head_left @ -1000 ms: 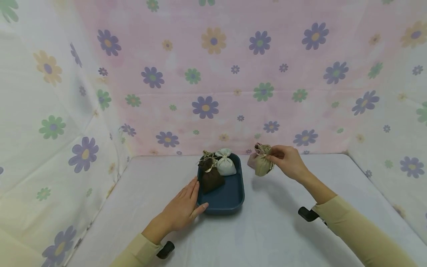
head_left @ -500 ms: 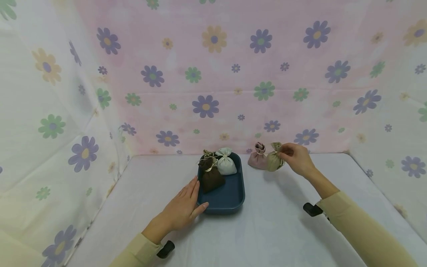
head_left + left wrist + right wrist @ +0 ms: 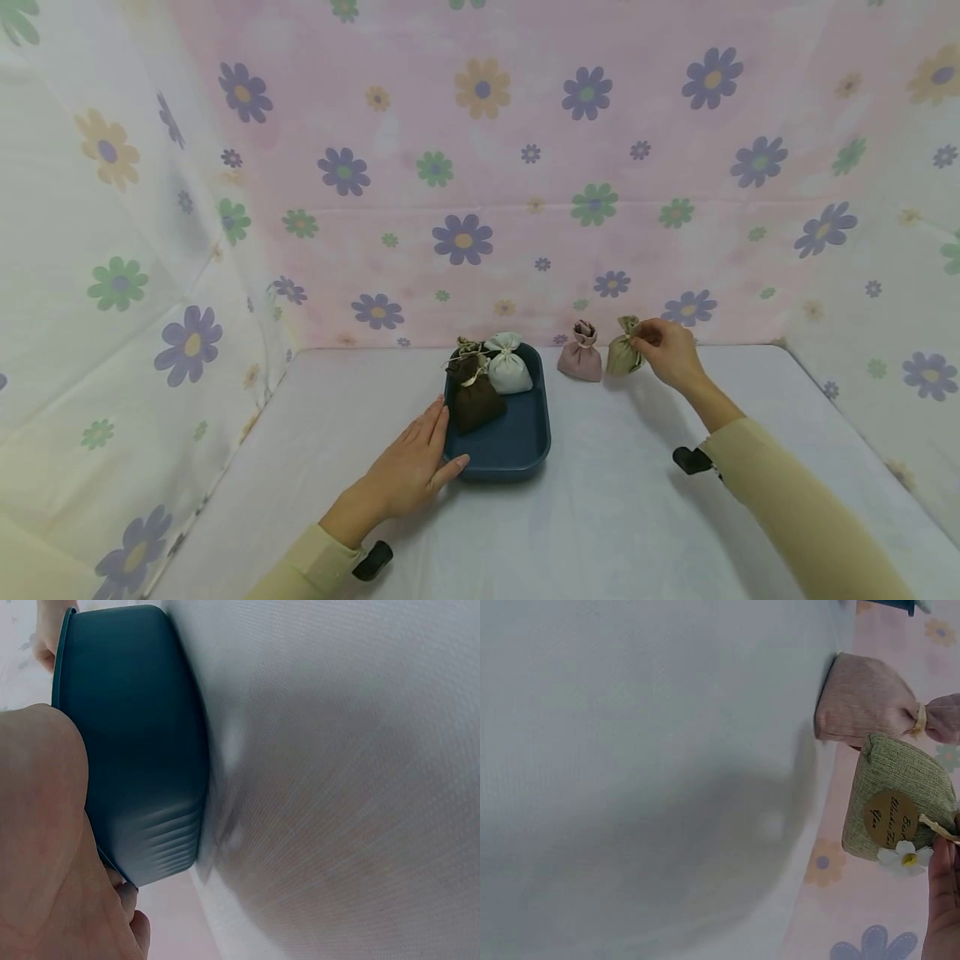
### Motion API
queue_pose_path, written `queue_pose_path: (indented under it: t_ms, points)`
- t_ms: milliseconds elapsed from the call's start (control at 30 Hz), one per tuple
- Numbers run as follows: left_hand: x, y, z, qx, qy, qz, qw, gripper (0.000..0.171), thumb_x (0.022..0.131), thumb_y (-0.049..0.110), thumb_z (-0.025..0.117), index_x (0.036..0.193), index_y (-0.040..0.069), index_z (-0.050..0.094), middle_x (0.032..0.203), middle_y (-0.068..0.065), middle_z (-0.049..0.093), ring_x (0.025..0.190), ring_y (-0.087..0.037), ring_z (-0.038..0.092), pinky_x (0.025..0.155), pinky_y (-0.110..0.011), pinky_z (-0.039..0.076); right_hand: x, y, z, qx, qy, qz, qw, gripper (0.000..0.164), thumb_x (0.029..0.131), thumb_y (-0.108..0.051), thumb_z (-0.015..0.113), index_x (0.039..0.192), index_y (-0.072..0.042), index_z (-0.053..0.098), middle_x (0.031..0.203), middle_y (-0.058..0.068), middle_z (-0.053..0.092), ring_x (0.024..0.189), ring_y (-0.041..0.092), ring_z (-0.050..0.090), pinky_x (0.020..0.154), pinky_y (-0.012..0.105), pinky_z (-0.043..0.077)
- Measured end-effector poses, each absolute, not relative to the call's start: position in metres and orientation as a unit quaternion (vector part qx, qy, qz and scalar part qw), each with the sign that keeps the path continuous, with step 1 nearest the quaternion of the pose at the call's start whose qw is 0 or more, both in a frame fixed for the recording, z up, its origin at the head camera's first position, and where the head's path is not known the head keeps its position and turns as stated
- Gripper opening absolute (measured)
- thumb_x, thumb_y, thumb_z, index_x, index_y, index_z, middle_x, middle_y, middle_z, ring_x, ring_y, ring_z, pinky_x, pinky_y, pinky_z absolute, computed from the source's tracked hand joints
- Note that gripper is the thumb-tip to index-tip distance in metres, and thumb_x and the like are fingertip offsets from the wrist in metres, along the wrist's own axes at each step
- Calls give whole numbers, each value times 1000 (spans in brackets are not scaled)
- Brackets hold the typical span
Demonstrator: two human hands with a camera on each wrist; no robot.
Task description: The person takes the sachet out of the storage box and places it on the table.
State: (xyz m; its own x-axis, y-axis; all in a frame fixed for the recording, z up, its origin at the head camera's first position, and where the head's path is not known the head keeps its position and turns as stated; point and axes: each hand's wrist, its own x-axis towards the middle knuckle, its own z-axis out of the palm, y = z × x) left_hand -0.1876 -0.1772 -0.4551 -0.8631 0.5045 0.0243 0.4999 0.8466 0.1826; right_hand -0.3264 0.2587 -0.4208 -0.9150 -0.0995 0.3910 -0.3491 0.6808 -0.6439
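My right hand [image 3: 670, 353] pinches a green drawstring pouch [image 3: 623, 357] by its gathered neck, at the back right of the table. In the right wrist view the pouch bears a round brown tag and a white flower. Just left of it a pink pouch [image 3: 581, 353] stands upright. My left hand [image 3: 411, 461] lies with fingers straight along the near left rim of a dark blue tray [image 3: 517, 454]. Inside the tray, a white pouch [image 3: 509, 369] sits at the back right and a dark brown pouch [image 3: 480, 406] at the left, with further pouch tops [image 3: 465, 364] behind it.
A white cloth covers the table [image 3: 600, 517]. Flower-patterned fabric [image 3: 480, 167] hangs at the back and on both sides, and the pouches at the right stand close to the back one. Dark wrist cameras [image 3: 372, 562] hang below both sleeves.
My right hand has carried the green pouch to the right, from in front of the pink pouch to beside it, leaving the pink one in full view. The left hand and the tray stay put.
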Motion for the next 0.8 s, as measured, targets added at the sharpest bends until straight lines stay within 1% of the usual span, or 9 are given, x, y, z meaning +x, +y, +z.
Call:
queue_pose_path:
  t_ms: [67, 133, 300, 367, 467, 567, 633, 700, 800]
  points:
    - [-188, -177, -455, 261, 961, 92, 13, 90, 107, 63, 28, 160, -7, 12, 170, -22, 0, 158, -33, 9, 125, -48, 20, -329, 259, -425, 119, -902, 380, 169, 19, 97, -1, 67, 111, 12, 68, 102, 27, 70, 93, 39, 68, 77, 28, 55]
    - [-188, -177, -455, 261, 961, 91, 13, 90, 107, 63, 27, 161, -7, 12, 170, -22, 1, 158, -32, 9, 125, -48, 20, -332, 259, -428, 115, -900, 383, 171, 19, 97, -2, 67, 111, 12, 68, 102, 27, 70, 93, 39, 68, 77, 28, 55]
    - [-188, -177, -455, 261, 961, 89, 13, 90, 107, 63, 27, 160, -7, 13, 170, -22, 0, 158, -33, 9, 125, -48, 20, -337, 262, -438, 111, -898, 390, 170, 20, 98, -2, 66, 112, 13, 67, 104, 28, 70, 95, 41, 68, 83, 45, 57]
    - [-188, -177, -455, 261, 961, 89, 14, 90, 107, 63, 28, 160, -7, 13, 170, -22, 0, 158, -33, 9, 125, -48, 20, -340, 264, -442, 108, -898, 390, 171, 21, 98, -2, 65, 113, 13, 66, 104, 29, 70, 95, 42, 68, 84, 48, 57]
    - [-188, -176, -454, 261, 961, 89, 14, 90, 107, 63, 29, 160, -8, 13, 170, -22, 1, 158, -33, 9, 125, -48, 20, -343, 265, -446, 102, -899, 388, 173, 20, 98, -3, 65, 113, 12, 67, 104, 28, 70, 94, 41, 68, 81, 42, 56]
    - [-187, -176, -453, 260, 961, 89, 15, 89, 107, 62, 29, 160, -8, 13, 170, -23, 1, 158, -33, 9, 125, -48, 20, -345, 265, -449, 93, -899, 389, 178, 20, 98, -3, 66, 112, 11, 67, 103, 27, 71, 93, 39, 68, 76, 30, 53]
    - [-187, -176, -454, 260, 962, 88, 15, 89, 107, 62, 29, 160, -8, 13, 170, -23, 1, 158, -33, 9, 125, -48, 19, -347, 264, -451, 90, -897, 392, 182, 19, 98, -3, 66, 111, 10, 68, 102, 27, 71, 92, 38, 68, 74, 24, 51]
    - [-188, -176, -454, 259, 962, 88, 16, 89, 107, 62, 29, 160, -8, 13, 170, -22, 1, 158, -33, 8, 125, -48, 19, -347, 262, -451, 87, -894, 398, 185, 19, 97, -3, 66, 111, 11, 68, 102, 27, 70, 93, 39, 68, 73, 21, 50]
    - [-188, -176, -455, 259, 962, 87, 18, 90, 107, 63, 28, 160, -7, 12, 170, -22, -1, 158, -32, 7, 125, -48, 19, -347, 260, -452, 85, -894, 401, 181, 20, 97, -2, 66, 112, 11, 67, 101, 27, 70, 92, 39, 67, 74, 25, 52]
